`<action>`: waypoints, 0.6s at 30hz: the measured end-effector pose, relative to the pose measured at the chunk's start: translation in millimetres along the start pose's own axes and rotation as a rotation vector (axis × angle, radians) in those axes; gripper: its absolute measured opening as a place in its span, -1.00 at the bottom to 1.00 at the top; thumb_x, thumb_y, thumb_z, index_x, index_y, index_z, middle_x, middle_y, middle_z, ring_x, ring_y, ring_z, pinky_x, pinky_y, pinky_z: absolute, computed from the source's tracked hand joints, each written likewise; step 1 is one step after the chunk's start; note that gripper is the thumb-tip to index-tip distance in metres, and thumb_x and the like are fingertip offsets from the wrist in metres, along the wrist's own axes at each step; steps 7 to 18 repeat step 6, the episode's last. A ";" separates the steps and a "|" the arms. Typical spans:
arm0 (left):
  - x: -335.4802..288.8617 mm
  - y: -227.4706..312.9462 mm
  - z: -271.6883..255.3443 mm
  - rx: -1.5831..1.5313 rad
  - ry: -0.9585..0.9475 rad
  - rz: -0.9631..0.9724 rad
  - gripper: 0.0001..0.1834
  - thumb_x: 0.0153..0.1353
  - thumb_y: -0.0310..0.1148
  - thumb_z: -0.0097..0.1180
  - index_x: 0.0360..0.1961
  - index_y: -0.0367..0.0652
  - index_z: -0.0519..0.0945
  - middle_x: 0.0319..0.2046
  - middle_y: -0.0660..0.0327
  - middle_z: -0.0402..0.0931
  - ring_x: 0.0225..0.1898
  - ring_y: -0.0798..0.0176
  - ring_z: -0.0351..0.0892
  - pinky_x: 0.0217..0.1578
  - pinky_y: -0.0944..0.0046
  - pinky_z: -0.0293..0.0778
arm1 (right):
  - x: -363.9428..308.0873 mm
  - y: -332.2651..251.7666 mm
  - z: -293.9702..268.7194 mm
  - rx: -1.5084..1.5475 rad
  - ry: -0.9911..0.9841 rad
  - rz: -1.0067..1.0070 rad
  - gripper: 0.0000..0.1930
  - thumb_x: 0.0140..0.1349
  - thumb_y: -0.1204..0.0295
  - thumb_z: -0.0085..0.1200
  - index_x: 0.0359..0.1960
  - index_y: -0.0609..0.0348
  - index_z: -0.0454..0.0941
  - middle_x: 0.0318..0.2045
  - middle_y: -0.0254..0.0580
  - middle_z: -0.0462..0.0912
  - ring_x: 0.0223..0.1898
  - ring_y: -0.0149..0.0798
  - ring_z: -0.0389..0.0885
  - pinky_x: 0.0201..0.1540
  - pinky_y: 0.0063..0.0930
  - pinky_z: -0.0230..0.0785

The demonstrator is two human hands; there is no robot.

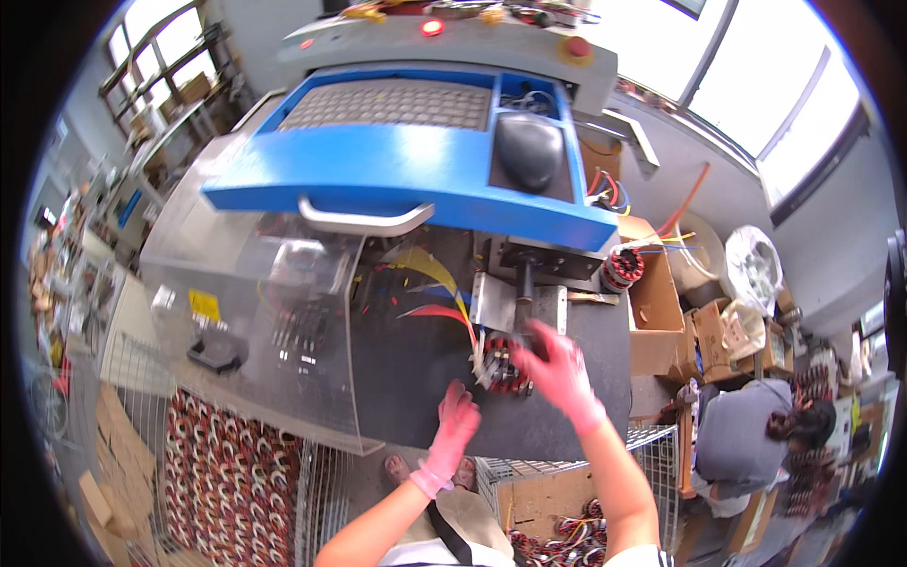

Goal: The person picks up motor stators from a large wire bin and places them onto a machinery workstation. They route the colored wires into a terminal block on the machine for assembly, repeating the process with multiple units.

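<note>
A round motor stator point(504, 367) with red windings sits on the dark worktop point(416, 378), below a metal fixture point(495, 304). Red, yellow and white leads point(453, 300) fan from it toward the upper left. My right hand point(564, 373), in a pink glove, curls its fingers at the stator's right edge; the fingertips overlap it. Nearer the worktop's front edge is my left hand point(456, 421), also gloved, its fingers loosely stretched out with nothing in them, just left of the stator. A second stator point(623, 270) with coloured leads lies at the worktop's right edge.
A blue keyboard drawer point(350, 170) with a black mouse point(529, 151) overhangs the worktop. A clear plastic guard point(354, 378) stands on the left. Many stators point(231, 472) fill a crate below left. A cardboard box point(655, 302) and a seated person point(746, 430) are at right.
</note>
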State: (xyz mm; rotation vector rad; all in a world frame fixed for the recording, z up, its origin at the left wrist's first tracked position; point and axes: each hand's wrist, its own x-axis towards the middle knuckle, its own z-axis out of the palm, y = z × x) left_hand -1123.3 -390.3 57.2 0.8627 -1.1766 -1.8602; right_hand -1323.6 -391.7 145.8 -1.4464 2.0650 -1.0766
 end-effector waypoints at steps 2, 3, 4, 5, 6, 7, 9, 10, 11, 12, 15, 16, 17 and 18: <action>-20.7 16.8 -7.8 -1.009 -0.190 -0.291 -0.22 0.29 0.23 -0.14 0.34 -0.10 0.21 0.25 0.23 0.30 0.32 0.11 0.20 0.32 -0.02 0.14 | -57.3 -25.9 11.6 0.348 -0.167 0.068 -0.60 0.17 0.39 0.17 0.04 0.27 0.52 -0.18 0.03 0.65 -0.16 -0.15 0.65 -0.05 -0.37 0.46; -45.0 14.6 -16.8 -0.996 -0.202 -0.320 -0.21 0.29 0.25 -0.17 0.33 -0.12 0.23 0.25 0.19 0.31 0.33 0.10 0.21 0.32 -0.07 0.12 | -79.3 -38.4 12.8 0.284 -0.308 0.078 -0.60 0.18 0.33 0.18 0.03 0.25 0.54 -0.08 0.05 0.61 -0.05 -0.11 0.59 0.03 -0.29 0.41; -63.0 41.8 -14.3 -0.981 -0.209 -0.360 -0.20 0.29 0.27 -0.21 0.32 -0.13 0.24 0.24 0.16 0.33 0.33 0.10 0.21 0.32 -0.12 0.11 | -87.8 -52.4 13.2 0.045 -0.345 0.024 -0.59 0.19 0.28 0.18 0.04 0.21 0.55 -0.02 0.07 0.56 0.04 -0.08 0.52 0.10 -0.23 0.35; -78.5 52.1 -18.8 -0.867 -0.116 -0.367 -0.21 0.28 0.27 -0.20 0.32 -0.12 0.26 0.23 0.13 0.34 0.33 0.09 0.21 0.32 -0.14 0.08 | -96.6 -70.8 12.7 -0.191 -0.369 -0.050 -0.57 0.19 0.23 0.18 0.04 0.18 0.55 0.05 0.09 0.52 0.13 -0.06 0.46 0.17 -0.18 0.29; -94.5 50.2 -25.6 -0.807 -0.097 -0.383 -0.21 0.24 0.37 -0.25 0.34 0.11 0.26 0.29 0.06 0.28 0.35 0.04 0.17 0.35 -0.13 0.00 | -101.8 -74.5 21.1 -0.174 -0.397 -0.070 -0.57 0.19 0.23 0.18 0.04 0.18 0.55 0.05 0.09 0.52 0.13 -0.06 0.46 0.17 -0.18 0.29; -94.5 50.2 -25.6 -0.807 -0.097 -0.383 -0.21 0.24 0.37 -0.25 0.34 0.11 0.26 0.29 0.06 0.28 0.35 0.04 0.17 0.35 -0.13 0.00 | -101.8 -74.5 21.1 -0.174 -0.397 -0.070 -0.57 0.19 0.23 0.18 0.04 0.18 0.55 0.05 0.09 0.52 0.13 -0.06 0.46 0.17 -0.18 0.29; -94.5 50.2 -25.6 -0.807 -0.097 -0.383 -0.21 0.24 0.37 -0.25 0.34 0.11 0.26 0.29 0.06 0.28 0.35 0.04 0.17 0.35 -0.13 0.00 | -101.8 -74.5 21.1 -0.174 -0.397 -0.070 -0.57 0.19 0.23 0.18 0.04 0.18 0.55 0.05 0.09 0.52 0.13 -0.06 0.46 0.17 -0.18 0.29; -94.5 50.2 -25.6 -0.807 -0.097 -0.383 -0.21 0.24 0.37 -0.25 0.34 0.11 0.26 0.29 0.06 0.28 0.35 0.04 0.17 0.35 -0.13 0.00 | -101.8 -74.5 21.1 -0.174 -0.397 -0.070 -0.57 0.19 0.23 0.18 0.04 0.18 0.55 0.05 0.09 0.52 0.13 -0.06 0.46 0.17 -0.18 0.29; -94.5 50.2 -25.6 -0.807 -0.097 -0.383 -0.21 0.24 0.37 -0.25 0.34 0.11 0.26 0.29 0.06 0.28 0.35 0.04 0.17 0.35 -0.13 0.00 | -101.8 -74.5 21.1 -0.174 -0.397 -0.070 -0.57 0.19 0.23 0.18 0.04 0.18 0.55 0.05 0.09 0.52 0.13 -0.06 0.46 0.17 -0.18 0.29; -94.5 50.2 -25.6 -0.807 -0.097 -0.383 -0.21 0.24 0.37 -0.25 0.34 0.11 0.26 0.29 0.06 0.28 0.35 0.04 0.17 0.35 -0.13 0.00 | -101.8 -74.5 21.1 -0.174 -0.397 -0.070 -0.57 0.19 0.23 0.18 0.04 0.18 0.55 0.05 0.09 0.52 0.13 -0.06 0.46 0.17 -0.18 0.29; -94.5 50.2 -25.6 -0.807 -0.097 -0.383 -0.21 0.24 0.37 -0.25 0.34 0.11 0.26 0.29 0.06 0.28 0.35 0.04 0.17 0.35 -0.13 0.00 | -101.8 -74.5 21.1 -0.174 -0.397 -0.070 -0.57 0.19 0.23 0.18 0.04 0.18 0.55 0.05 0.09 0.52 0.13 -0.06 0.46 0.17 -0.18 0.29; -94.5 50.2 -25.6 -0.807 -0.097 -0.383 -0.21 0.24 0.37 -0.25 0.34 0.11 0.26 0.29 0.06 0.28 0.35 0.04 0.17 0.35 -0.13 0.00 | -101.8 -74.5 21.1 -0.174 -0.397 -0.070 -0.57 0.19 0.23 0.18 0.04 0.18 0.55 0.05 0.09 0.52 0.13 -0.06 0.46 0.17 -0.18 0.29; -94.5 50.2 -25.6 -0.807 -0.097 -0.383 -0.21 0.24 0.37 -0.25 0.34 0.11 0.26 0.29 0.06 0.28 0.35 0.04 0.17 0.35 -0.13 0.00 | -101.8 -74.5 21.1 -0.174 -0.397 -0.070 -0.57 0.19 0.23 0.18 0.04 0.18 0.55 0.05 0.09 0.52 0.13 -0.06 0.46 0.17 -0.18 0.29; -94.5 50.2 -25.6 -0.807 -0.097 -0.383 -0.21 0.24 0.37 -0.25 0.34 0.11 0.26 0.29 0.06 0.28 0.35 0.04 0.17 0.35 -0.13 0.00 | -101.8 -74.5 21.1 -0.174 -0.397 -0.070 -0.57 0.19 0.23 0.18 0.04 0.18 0.55 0.05 0.09 0.52 0.13 -0.06 0.46 0.17 -0.18 0.29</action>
